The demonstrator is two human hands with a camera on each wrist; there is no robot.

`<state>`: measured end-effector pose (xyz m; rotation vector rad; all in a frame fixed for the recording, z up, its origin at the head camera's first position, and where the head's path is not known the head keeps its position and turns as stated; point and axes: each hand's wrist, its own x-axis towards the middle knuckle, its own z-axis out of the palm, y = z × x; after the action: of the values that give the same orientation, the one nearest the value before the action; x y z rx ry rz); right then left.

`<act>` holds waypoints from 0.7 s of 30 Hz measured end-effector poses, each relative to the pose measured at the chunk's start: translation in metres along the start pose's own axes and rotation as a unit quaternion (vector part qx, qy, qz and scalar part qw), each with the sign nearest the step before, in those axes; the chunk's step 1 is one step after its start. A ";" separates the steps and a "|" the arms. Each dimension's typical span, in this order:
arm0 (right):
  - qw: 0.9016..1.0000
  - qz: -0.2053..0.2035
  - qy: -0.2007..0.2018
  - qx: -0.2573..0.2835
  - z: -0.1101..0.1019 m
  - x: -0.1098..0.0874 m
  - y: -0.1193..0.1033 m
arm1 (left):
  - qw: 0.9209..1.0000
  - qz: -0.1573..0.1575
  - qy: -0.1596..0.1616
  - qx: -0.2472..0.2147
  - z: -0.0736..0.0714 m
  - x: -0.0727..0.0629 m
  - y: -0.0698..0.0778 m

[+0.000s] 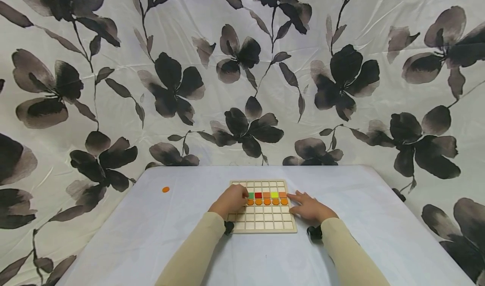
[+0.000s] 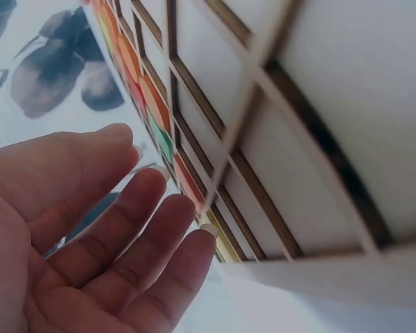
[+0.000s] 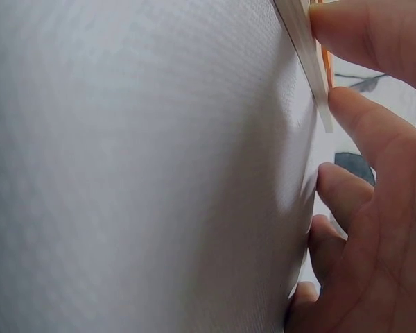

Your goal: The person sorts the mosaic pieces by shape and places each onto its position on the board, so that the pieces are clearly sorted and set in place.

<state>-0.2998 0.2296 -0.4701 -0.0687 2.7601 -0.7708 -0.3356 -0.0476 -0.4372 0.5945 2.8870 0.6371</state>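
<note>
A wooden grid board (image 1: 262,230) lies on the table with one row of coloured squares, among them a red square (image 1: 258,195) and a yellow square (image 1: 274,195). Just below runs a row of orange discs (image 1: 267,202). My left hand (image 1: 235,197) reaches over the board's left side, hiding that end of both rows. Its wrist view shows loosely bent fingers (image 2: 156,239) with nothing visible between thumb and index, close by a green square (image 2: 159,132) and red square (image 2: 188,182). At the board's right edge, my right hand (image 1: 308,206) rests its thumb and index fingertip, other fingers spread down to the tabletop.
A single orange disc (image 1: 165,189) lies apart at the far left of the white-covered table (image 1: 182,206). Behind the table's back edge hangs a white cloth with dark flowers (image 1: 242,126). Each wrist carries a black camera band (image 1: 314,233).
</note>
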 end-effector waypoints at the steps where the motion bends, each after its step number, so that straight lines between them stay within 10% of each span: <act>1: 1.000 0.000 0.000 -0.002 0.000 0.000 0.000 | 1.000 0.000 0.002 0.001 0.000 -0.001 -0.002; 21: 1.000 -0.001 -0.003 -0.008 0.001 -0.001 -0.001 | 0.999 -0.051 0.017 -0.008 -0.010 -0.013 -0.031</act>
<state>-0.2985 0.2287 -0.4702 -0.0758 2.7606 -0.7490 -0.3368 -0.0826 -0.4415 0.4349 2.9180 0.6596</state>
